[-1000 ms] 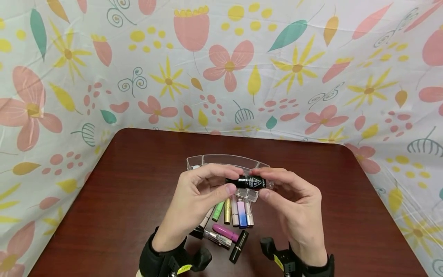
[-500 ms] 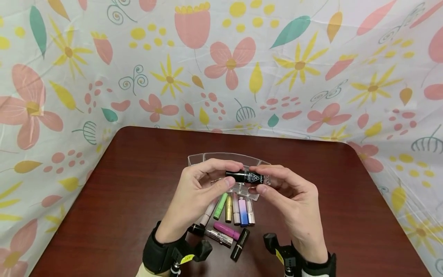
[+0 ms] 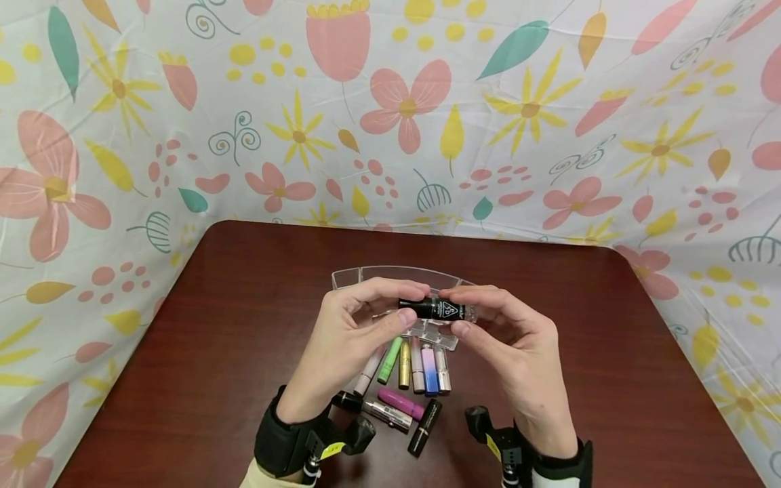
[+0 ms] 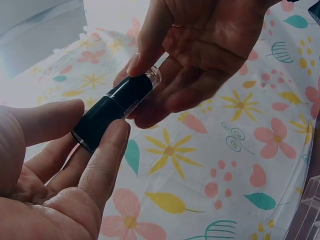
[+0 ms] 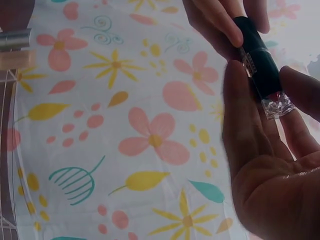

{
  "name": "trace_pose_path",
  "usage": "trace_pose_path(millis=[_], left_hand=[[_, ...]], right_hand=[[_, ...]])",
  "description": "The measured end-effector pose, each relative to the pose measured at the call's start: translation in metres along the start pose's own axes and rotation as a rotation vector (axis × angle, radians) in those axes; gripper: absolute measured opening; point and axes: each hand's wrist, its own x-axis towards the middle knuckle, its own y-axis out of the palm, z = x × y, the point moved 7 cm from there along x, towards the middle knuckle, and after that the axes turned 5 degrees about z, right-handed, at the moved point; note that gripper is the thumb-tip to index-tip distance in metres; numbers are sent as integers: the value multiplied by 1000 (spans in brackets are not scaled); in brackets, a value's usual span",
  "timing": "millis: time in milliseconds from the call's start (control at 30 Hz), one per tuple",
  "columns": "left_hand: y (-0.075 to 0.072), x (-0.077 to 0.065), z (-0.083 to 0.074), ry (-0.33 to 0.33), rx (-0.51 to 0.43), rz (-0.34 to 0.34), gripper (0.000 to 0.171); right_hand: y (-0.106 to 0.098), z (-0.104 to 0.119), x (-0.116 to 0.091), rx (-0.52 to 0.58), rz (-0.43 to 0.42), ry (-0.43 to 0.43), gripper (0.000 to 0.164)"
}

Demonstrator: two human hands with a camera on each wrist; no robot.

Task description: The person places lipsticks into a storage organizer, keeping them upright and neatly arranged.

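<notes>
The left hand [image 3: 344, 339] and the right hand [image 3: 521, 352] hold one black tube [image 3: 433, 309] between them, one hand at each end. It lies nearly level in the air above the table [image 3: 244, 339], in line with the near part of a clear tray [image 3: 441, 333] as the head view shows it. The left hand's thumb and fingers pinch the plain black end, on the left; the right hand's thumb and fingers grip the right end, which is clear and faceted like cut glass (the right wrist view shows this best). White print, with a triangle, marks the side of the tube.

On the near side of the tray six slim tubes lie in a fanned row. From left to right they are a pale tube [image 3: 369, 371], a green tube [image 3: 390, 360], a gold tube [image 3: 405, 366], a pinkish tube [image 3: 417, 367], a lilac and blue tube [image 3: 430, 371] and a silvery tube [image 3: 442, 371]. Nearer lie three more: a purple tube [image 3: 400, 403], a silver tube with a black end [image 3: 387, 415] just on its near side, and a second black tube [image 3: 424, 428] slanting at the right. Whether these three touch one another I cannot tell.

Each wrist wears a black strap [image 3: 283, 437] with a small camera. A flowered cloth [image 3: 366, 237] hangs along the table's far, left and right sides.
</notes>
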Motion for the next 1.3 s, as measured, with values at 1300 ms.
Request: trace_pose_path(millis=[1300], left_hand=[[8, 10, 28, -41, 762, -153, 50]], right_hand=[[9, -50, 19, -241, -7, 122, 48]])
